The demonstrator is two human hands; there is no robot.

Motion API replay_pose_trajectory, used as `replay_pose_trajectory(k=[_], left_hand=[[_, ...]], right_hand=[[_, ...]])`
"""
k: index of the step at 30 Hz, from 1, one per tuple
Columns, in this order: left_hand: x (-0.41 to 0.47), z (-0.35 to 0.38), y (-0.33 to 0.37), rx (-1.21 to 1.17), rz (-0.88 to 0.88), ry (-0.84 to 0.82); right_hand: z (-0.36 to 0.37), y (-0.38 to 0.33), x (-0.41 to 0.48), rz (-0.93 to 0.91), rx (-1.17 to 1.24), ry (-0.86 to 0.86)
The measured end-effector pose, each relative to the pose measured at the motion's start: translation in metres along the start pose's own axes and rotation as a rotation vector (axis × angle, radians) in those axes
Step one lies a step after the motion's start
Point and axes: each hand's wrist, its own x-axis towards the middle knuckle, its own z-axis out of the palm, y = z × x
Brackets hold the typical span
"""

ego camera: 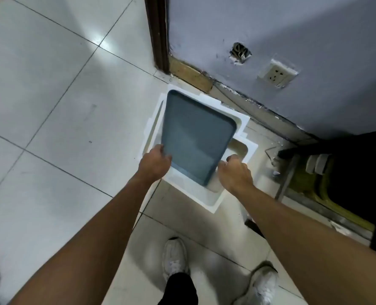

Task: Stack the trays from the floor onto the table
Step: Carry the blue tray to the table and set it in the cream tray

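A grey-blue rectangular tray [193, 133] lies tilted over a pile of white foam trays [207, 201] on the floor by the wall. My left hand [155, 162] grips the grey tray's near left edge. My right hand [234, 172] is closed around its near right corner. Both arms reach straight down from above. More white foam pieces [154, 122] show under the grey tray on its left and far side.
A grey wall [281, 29] with a socket [277, 73] and a hole stands just behind the pile. A dark door frame [158, 34] is at the top. Black metal furniture legs [336, 148] crowd the right. My white shoes [175, 258] stand on the tiled floor below.
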Motion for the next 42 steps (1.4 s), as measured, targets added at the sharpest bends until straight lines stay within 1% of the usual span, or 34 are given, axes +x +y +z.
replay_pose_trajectory(k=[3, 7, 9, 12, 14, 19, 25, 28, 32, 36, 42], left_hand=[[0.019, 0.015, -0.010, 0.008, -0.039, 0.041], [0.034, 0.023, -0.018, 0.117, -0.023, 0.006], [0.034, 0.025, -0.018, 0.152, -0.006, 0.020], [0.028, 0.022, -0.015, 0.200, 0.044, 0.154], [0.022, 0.017, -0.013, 0.242, 0.062, 0.191], [0.007, -0.006, -0.004, 0.321, 0.047, 0.158], [-0.014, -0.038, 0.006, 0.240, 0.109, 0.226], [-0.030, -0.052, 0.026, 0.178, 0.120, 0.228], [-0.050, -0.067, 0.052, 0.107, 0.090, 0.254], [-0.078, -0.076, 0.063, 0.042, 0.075, 0.269], [-0.129, -0.091, 0.077, 0.085, 0.114, 0.278]], right_hand=[[0.018, 0.002, 0.020, 0.010, 0.086, 0.082], [0.025, -0.001, 0.030, -0.029, 0.068, 0.150], [0.026, -0.004, 0.028, -0.024, 0.101, 0.165], [0.025, -0.009, 0.026, -0.026, 0.112, 0.167], [0.019, -0.011, 0.021, -0.009, 0.119, 0.160], [-0.012, -0.017, 0.009, 0.015, 0.095, 0.159], [-0.059, -0.029, -0.007, 0.020, 0.036, 0.138], [-0.083, -0.036, -0.022, 0.016, 0.036, 0.097], [-0.111, -0.045, -0.047, 0.000, 0.041, 0.026], [-0.133, -0.040, -0.078, -0.010, 0.004, 0.037], [-0.156, -0.029, -0.119, -0.030, 0.042, 0.017]])
